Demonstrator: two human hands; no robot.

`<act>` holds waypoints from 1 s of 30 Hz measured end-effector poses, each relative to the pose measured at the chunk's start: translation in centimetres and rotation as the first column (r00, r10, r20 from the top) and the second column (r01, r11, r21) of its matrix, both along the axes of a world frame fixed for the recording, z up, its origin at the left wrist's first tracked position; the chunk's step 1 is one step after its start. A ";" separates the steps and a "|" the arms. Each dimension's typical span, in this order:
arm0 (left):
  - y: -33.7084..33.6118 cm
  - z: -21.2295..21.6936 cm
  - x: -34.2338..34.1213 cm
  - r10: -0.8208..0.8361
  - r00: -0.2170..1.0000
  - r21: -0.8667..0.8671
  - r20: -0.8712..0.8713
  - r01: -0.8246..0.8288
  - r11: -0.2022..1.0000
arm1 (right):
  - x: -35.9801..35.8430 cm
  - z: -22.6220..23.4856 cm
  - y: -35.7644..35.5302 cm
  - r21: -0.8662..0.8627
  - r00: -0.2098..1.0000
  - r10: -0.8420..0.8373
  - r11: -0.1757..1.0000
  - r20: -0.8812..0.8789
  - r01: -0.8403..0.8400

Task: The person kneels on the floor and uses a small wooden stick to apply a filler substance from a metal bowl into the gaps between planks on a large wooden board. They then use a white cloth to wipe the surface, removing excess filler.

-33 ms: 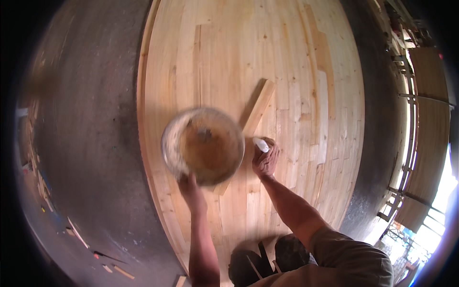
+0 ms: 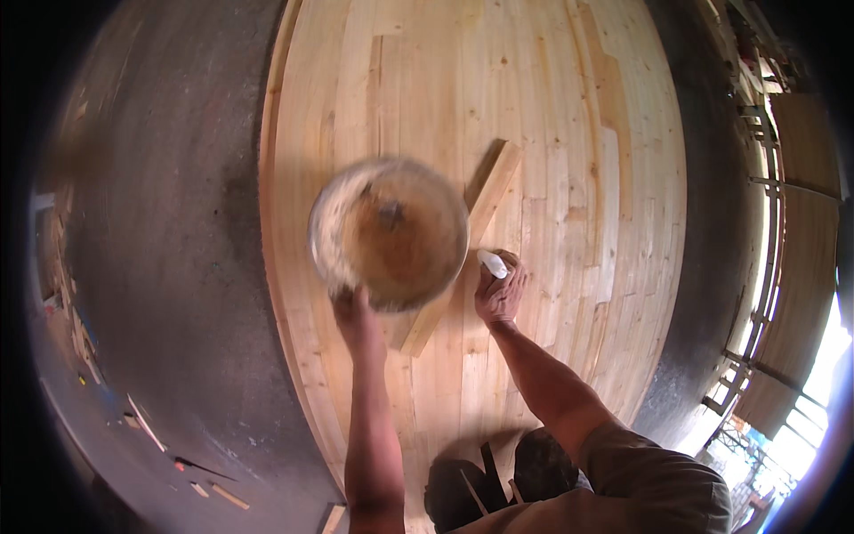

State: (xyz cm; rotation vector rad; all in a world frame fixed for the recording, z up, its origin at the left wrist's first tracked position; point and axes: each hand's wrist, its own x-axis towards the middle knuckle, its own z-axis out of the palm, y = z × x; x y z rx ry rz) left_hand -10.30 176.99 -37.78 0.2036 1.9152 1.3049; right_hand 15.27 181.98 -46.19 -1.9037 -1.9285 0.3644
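Observation:
My left hand point(image 2: 354, 319) grips the near rim of a round, shallow metal bowl point(image 2: 436, 205), blurred by motion. Inside the bowl is a tan-brown, powdery or pasty residue with a small grey lump. My right hand point(image 2: 503, 292) is closed around a smooth white, rounded object point(image 2: 492, 263) whose kind I cannot make out; it is right of the bowl, over the wood. A squared wooden batten point(image 2: 496, 191) lies at a slant on the large panel point(image 2: 543, 356) of joined pale strips, its middle hidden under the bowl.
Dark concrete floor point(image 2: 178, 222) borders the panel on both sides. Wood offcuts point(image 2: 229, 495) and a thin dark tool point(image 2: 203, 467) lie at the lower left. Wooden sheets point(image 2: 801, 267) stand along the right. My dark shoes point(image 2: 543, 467) are at the panel's near part.
The bowl and my left hand have shifted away from me and slightly right, uncovering more of the batten's near end. My right hand has barely moved in the view.

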 end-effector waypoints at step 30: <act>-62.2 1.4 -2.0 0.217 0.761 -0.776 -0.611 -0.630 0.023 | 5.2 -9.5 1.2 -0.027 0.890 0.115 0.993 0.440 -0.115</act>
